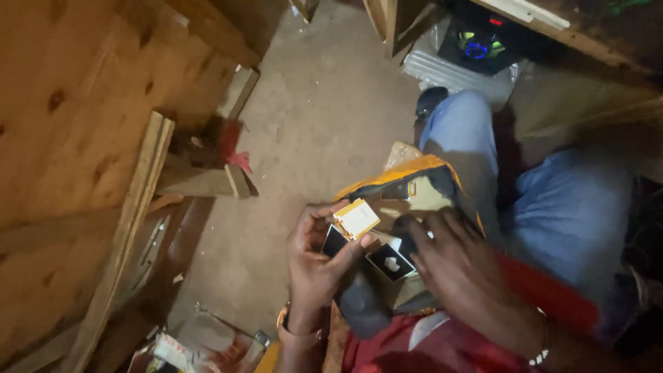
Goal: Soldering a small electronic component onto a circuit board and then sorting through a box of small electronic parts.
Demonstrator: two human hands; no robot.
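Note:
My left hand (pixel 314 259) holds a small flat screen panel (pixel 356 218), white with a yellow-orange frame, plus a small dark panel (pixel 334 242) under it, pinched between thumb and fingers. My right hand (pixel 452 266) rests just to the right, fingers curled over another small black square panel (pixel 391 262) with a pale mark on it. Both hands hover over an open black and orange bag (pixel 407 181) on my lap. A bracelet sits on each wrist.
Wooden boards and planks (pixel 131 207) stand along the left. Bare concrete floor (pixel 324 117) lies ahead. A dark device with blue and green lights (pixel 478 43) sits at the top on a silver sheet. Printed paper (pixel 207 349) lies at the lower left. My legs in blue trousers (pixel 552 200) fill the right.

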